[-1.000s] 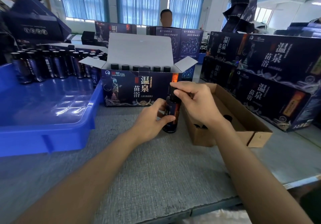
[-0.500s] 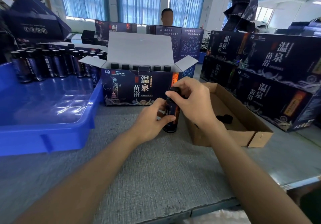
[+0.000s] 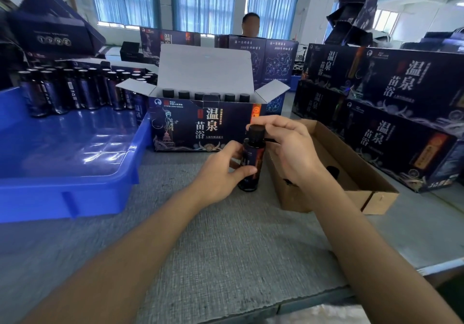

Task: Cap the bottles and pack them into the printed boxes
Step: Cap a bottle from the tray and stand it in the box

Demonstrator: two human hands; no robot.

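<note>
Left hand point(image 3: 221, 170): curled round the body of the bottle point(image 3: 251, 154), steadying it upright on the grey table point(image 3: 226, 248).
Right hand point(image 3: 288, 147): just beside the left, fingers and thumb pinching the black cap point(image 3: 256, 131) on the bottle's neck.
Step in hand: probably twisting the cap home; fully seated or not, impossible to tell.
Open printed box point(image 3: 190, 127): directly behind the bottle, lid flap up, a row of capped bottles point(image 3: 199, 95) along its back; space in front hidden by the front wall.
Cardboard tray point(image 3: 334, 145): right of the bottle, a few dark caps point(image 3: 332, 171) on its floor.
Blue tray point(image 3: 75, 193): to the left, a crowd of waiting bottles point(image 3: 75, 90) at its far end.
Done, by the look of it: stacked shut boxes point(image 3: 401, 85) on the right.
Left to do: this bottle, the rest of the open box, the blue tray's stock.
</note>
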